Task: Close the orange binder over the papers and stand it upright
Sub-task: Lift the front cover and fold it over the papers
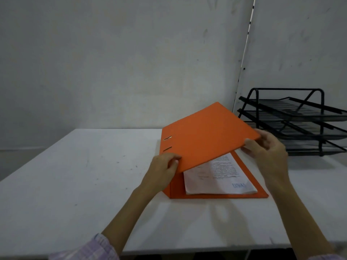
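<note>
Both hands, the left hand [165,167] and right hand [266,147], are pinching the stiff orange cardboard binder [204,136] cover at centre frame; lowering evenly should keep the white printed papers [221,177] flat.

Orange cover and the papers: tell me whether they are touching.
Apart. The head view shows the raised cover, held by the left hand and right hand, tilted above the papers with an open gap at its free edge.

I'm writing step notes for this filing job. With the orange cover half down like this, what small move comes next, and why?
Probably lower the cover the rest of the way onto the papers. It is raised at a slant, the left hand pinching its near edge by the spine and the right hand its free corner, and the sheets lie flat inside the binder's back cover, so nothing seems to block closing.
</note>
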